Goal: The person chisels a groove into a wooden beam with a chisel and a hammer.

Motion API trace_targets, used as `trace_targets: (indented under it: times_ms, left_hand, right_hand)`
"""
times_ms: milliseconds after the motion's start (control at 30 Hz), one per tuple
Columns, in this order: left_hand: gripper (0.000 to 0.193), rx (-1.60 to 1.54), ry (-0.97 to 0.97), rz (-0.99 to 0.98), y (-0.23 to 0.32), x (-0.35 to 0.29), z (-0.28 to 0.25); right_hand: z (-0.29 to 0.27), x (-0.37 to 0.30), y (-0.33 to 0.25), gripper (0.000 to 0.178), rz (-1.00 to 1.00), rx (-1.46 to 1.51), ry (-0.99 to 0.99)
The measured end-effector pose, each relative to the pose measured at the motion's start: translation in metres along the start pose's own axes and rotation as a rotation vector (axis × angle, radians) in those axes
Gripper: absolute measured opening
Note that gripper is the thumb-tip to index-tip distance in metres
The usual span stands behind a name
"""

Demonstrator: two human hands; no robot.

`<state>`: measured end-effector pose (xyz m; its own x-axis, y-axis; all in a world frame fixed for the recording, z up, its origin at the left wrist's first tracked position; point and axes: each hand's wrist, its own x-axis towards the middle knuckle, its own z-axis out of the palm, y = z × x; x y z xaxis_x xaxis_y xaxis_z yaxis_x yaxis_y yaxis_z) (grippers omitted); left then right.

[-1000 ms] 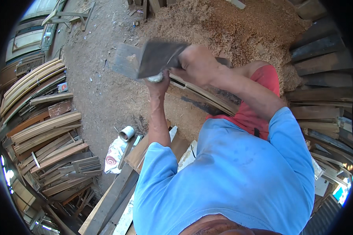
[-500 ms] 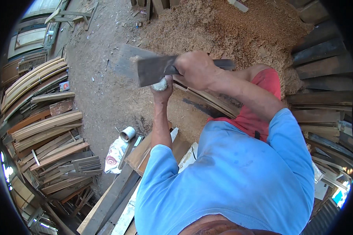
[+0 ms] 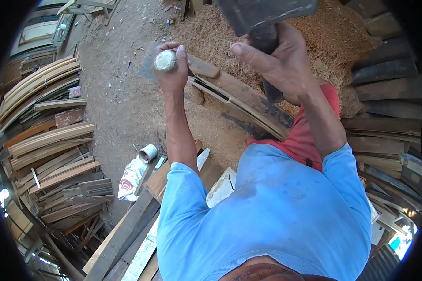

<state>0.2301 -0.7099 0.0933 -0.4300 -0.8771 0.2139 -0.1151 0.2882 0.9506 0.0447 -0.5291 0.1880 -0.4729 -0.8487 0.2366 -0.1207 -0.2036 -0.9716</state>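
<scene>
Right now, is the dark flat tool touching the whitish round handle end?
Apart: the head view shows brown sawdust between the flat tool and handle end.

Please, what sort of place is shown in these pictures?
Probably a carpentry workshop or wood yard: stacked planks line the left side, wood shavings cover part of the ground, and the right hand holds a dark, broad-headed tool.

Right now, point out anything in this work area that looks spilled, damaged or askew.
The white container by the white bag seems tipped over, its mouth facing sideways. The handle in the left hand has a rough, pale end, perhaps battered. Wood shavings lie heaped loose on the ground.
</scene>
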Motion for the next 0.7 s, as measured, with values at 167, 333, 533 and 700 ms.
trace_targets:
  times_ms: [167, 333, 533, 700]
  left_hand:
    - [0.016, 0.039, -0.034, -0.083, -0.026, -0.004, 0.001]
    - [0.015, 0.097, -0.083, 0.034, -0.038, -0.019, 0.003]
    - [0.022, 0.299, 0.011, 0.379, -0.059, -0.054, 0.007]
    - [0.015, 0.121, -0.075, 0.013, -0.072, -0.052, 0.003]
  right_hand:
    - [-0.008, 0.003, -0.02, 0.023, -0.069, -0.02, 0.117]
    - [0.013, 0.018, -0.038, 0.027, -0.067, -0.013, 0.155]
    - [0.045, 0.014, 0.051, 0.031, 0.05, -0.826, -0.481]
    - [0.038, 0.02, 0.04, 0.037, 0.03, -0.647, -0.319]
